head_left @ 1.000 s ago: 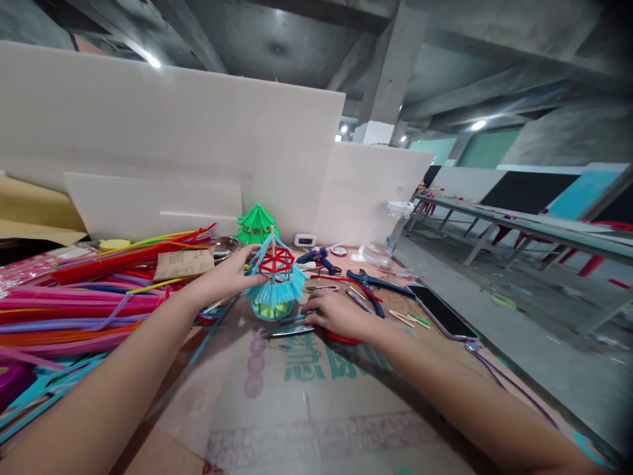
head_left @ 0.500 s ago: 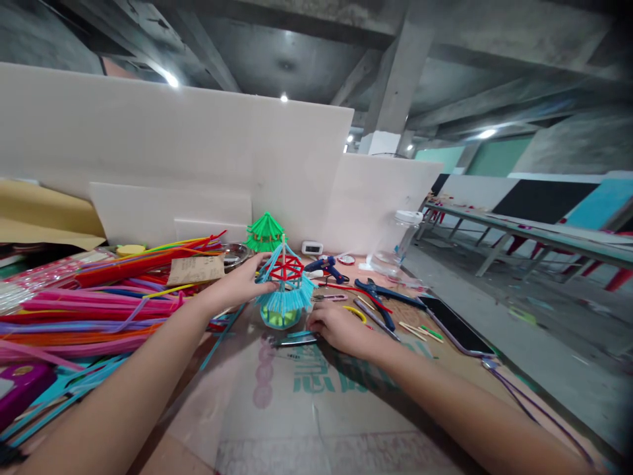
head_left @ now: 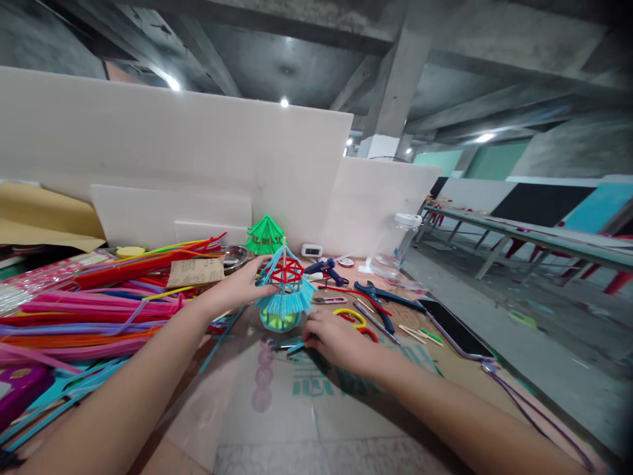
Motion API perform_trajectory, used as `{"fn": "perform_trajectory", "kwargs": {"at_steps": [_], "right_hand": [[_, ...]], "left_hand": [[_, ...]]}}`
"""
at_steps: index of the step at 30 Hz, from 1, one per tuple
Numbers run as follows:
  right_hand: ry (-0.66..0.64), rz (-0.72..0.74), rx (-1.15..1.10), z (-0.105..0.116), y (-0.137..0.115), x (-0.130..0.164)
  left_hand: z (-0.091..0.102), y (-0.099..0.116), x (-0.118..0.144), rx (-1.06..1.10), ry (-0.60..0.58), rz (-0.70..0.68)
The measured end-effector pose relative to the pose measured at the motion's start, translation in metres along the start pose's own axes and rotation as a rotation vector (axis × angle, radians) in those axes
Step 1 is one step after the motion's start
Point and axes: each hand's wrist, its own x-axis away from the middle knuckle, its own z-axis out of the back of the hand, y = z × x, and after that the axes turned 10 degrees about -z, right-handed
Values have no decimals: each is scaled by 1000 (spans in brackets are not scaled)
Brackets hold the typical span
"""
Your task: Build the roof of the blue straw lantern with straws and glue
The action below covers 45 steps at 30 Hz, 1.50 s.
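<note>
Head view: the left hand (head_left: 241, 285) grips the turquoise pavilion model (head_left: 284, 297) toward the back edge of the surface (head_left: 190, 442), the right hand (head_left: 339, 338) seemingly pinches a short blue strip (head_left: 295, 349), and squeezing too hard could crumple the model's fringed eave.

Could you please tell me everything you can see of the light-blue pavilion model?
The pavilion model has a flared roof of narrow, fuzzy-looking light-blue strips, with a red lattice frame above and a pale central post; more such strips slant up toward it. Below is a round-looking base, blue and yellowish green. It appears to stand upright on the work surface, the left hand gripping its left side.
</note>
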Motion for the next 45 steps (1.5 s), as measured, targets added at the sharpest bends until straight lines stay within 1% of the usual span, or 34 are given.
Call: {"fn": "perform_trajectory", "kwargs": {"at_steps": [3,6,8,10,11,13,15,18,21,25,29,34,45], "right_hand": [[75,-58,-74,12,-15,4],[202,-126,-236,38,-35,1],[318,-127,-345,60,-45,-10],[440,-138,-501,79,-50,-27],[468,-147,-582,86,-51,-37],[452,-180,-726,94,-50,-57],[396,-213,-810,94,-47,-72],[382,-222,-811,85,-43,-80],[391,-230,-725,76,-40,-77],[365,-271,-645,72,-37,-68],[357,-258,-629,70,-39,-65],[378,-242,-590,68,-43,-65],[371,-256,-563,66,-38,-68]], "left_hand": [[-1,-3,-1,5,9,-4],[-2,-7,-1,1,23,-21],[-2,-7,-2,5,27,-34],[-3,-6,-1,9,24,-35],[-2,-5,-1,13,18,-35],[-2,-3,0,22,2,-45],[-2,-3,0,26,-6,-63],[-2,-5,0,-2,5,-77],[-3,-6,0,-10,11,-62],[-3,-5,0,10,4,-47],[-3,-6,-1,-6,0,-56],[-4,-7,-2,-15,19,-73],[-6,-2,-2,-74,1,-83]]}}
